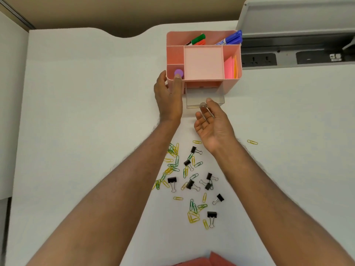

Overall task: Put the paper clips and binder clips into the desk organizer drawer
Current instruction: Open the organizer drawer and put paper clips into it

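Against the front left corner of the pink desk organizer [203, 62], the left hand [169, 96] lies flat, fingers spread around the corner, thumb on the side wall, a fingertip at the rim beside a purple cap [178, 73]. Just right of those fingers, the clear drawer [204, 97] stands pulled out, looking empty. The right hand [213, 123], palm up, pinches the drawer's small round knob [203, 105] between thumb and fingertips, the other fingers loosely curled. Behind both wrists, toward the person, green and yellow paper clips [175, 164] and black binder clips [191, 184] lie scattered on the white desk [86, 112].
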Motion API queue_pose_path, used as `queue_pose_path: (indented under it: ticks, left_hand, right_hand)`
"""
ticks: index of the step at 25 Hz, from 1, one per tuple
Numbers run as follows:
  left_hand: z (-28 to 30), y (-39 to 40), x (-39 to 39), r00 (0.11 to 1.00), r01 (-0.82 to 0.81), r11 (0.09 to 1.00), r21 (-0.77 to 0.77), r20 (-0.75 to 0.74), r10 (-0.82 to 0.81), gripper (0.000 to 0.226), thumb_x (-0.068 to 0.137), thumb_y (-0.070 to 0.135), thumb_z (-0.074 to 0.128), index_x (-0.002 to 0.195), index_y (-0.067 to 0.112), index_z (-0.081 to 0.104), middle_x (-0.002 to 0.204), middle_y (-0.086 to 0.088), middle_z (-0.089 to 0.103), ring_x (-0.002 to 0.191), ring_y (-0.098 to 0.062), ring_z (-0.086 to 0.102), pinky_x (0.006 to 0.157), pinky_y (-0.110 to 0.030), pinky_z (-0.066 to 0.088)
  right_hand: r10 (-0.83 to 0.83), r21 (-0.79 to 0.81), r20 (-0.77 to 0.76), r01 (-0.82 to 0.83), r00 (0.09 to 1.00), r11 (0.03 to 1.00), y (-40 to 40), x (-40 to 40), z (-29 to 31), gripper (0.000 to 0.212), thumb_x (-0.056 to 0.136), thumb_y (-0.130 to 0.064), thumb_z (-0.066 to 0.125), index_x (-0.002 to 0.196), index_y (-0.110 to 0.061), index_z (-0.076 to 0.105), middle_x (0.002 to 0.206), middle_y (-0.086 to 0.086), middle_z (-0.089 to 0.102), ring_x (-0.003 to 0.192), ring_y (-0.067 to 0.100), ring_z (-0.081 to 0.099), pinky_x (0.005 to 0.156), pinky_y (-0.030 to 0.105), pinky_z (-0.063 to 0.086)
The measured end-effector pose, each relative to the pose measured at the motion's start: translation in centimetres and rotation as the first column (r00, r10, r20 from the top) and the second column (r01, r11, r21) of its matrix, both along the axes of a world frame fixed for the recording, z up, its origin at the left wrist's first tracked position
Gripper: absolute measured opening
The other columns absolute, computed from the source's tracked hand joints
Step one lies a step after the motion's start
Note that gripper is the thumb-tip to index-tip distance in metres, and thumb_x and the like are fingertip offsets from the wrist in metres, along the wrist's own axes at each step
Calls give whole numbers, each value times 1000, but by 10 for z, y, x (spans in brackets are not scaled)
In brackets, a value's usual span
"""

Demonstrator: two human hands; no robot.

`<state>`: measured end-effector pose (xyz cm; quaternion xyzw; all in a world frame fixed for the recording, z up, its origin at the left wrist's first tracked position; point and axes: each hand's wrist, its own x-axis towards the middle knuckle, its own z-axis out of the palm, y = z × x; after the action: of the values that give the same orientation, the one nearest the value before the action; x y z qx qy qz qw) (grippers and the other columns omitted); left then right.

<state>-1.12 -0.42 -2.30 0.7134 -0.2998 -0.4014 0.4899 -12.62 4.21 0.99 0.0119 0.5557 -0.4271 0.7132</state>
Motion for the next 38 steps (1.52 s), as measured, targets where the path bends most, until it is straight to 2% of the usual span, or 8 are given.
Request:
queue_pose_path:
  ticks: [7, 9, 13, 19, 23, 26, 31, 38]
  left_hand:
    - [3, 50, 25, 977, 171, 978, 122, 106, -184, 56, 101, 45, 55, 149, 18, 44, 148, -2, 47, 133, -15, 48, 113, -36, 43]
    - [-1, 82, 41, 916, 256, 951, 170, 270, -295, 46, 101, 34, 59, 142, 15, 54, 141, -3, 54, 129, -18, 51, 113, -37, 42]
    - [-9, 152, 70, 757, 280, 915, 290, 519, -397, 38, 99, 29, 59, 135, 15, 61, 136, -5, 57, 130, -25, 49, 114, -27, 33]
    - [-12, 221, 52, 636, 332, 838, 432, 554, -537, 70, 100, 35, 58, 158, 9, 28, 168, -9, 21, 155, -31, 15, 127, -39, 15]
    - [-10, 225, 33, 620, 421, 782, 460, 484, -618, 77, 103, 31, 52, 162, 5, 10, 171, -10, 3, 158, -28, -4, 130, -38, 3]
    - [-5, 213, 30, 538, 469, 776, 421, 560, -629, 69, 100, 10, 50, 160, 2, 17, 168, -15, 18, 155, -33, 13, 129, -40, 12]
    - [-3, 183, 44, 443, 536, 729, 425, 594, -672, 60, 96, 0, 54, 152, 19, 45, 155, -10, 38, 134, -32, 36, 110, -36, 39]
    - [0, 160, 43, 531, 514, 752, 412, 535, -657, 22, 97, 8, 62, 117, 13, 69, 117, -7, 61, 103, -23, 63, 87, -33, 50]
  right_hand:
    - [143, -34, -350, -165, 926, 986, 27, -48, -3, 34, 93, -37, 72, 120, -19, 62, 108, -3, 65, 93, 15, 66, 73, 27, 55]
    - [126, -94, -598, -225, 792, 970, 50, -75, -9, 28, 92, -29, 68, 118, -21, 62, 105, -8, 65, 91, 11, 65, 73, 26, 55]
    - [94, -64, -938, -436, 333, 898, 96, -120, -21, 34, 93, -17, 58, 127, -20, 60, 126, -6, 53, 115, 9, 58, 97, 25, 51]
    - [329, 250, -944, -679, -14, 691, 129, -109, -44, 72, 103, -36, 52, 162, -15, 16, 172, 2, 9, 159, 18, 2, 124, 28, 12]
    - [323, 341, -930, -748, -178, 570, 114, -92, -42, 81, 102, -40, 53, 163, -8, 11, 171, 12, 8, 159, 27, 3, 129, 39, 8]
    - [290, 420, -902, -807, -321, 415, 104, -80, -38, 81, 100, -38, 54, 163, -8, 12, 171, 14, 10, 159, 30, 6, 129, 42, 9]
    - [171, 450, -891, -871, -421, 198, 100, -64, -32, 74, 100, -28, 58, 163, -21, 19, 167, 10, 23, 153, 34, 18, 121, 45, 29]
    - [116, 354, -935, -892, -334, 281, 96, -54, -27, 37, 102, -8, 53, 137, -12, 62, 125, 10, 57, 119, 28, 51, 87, 44, 55]
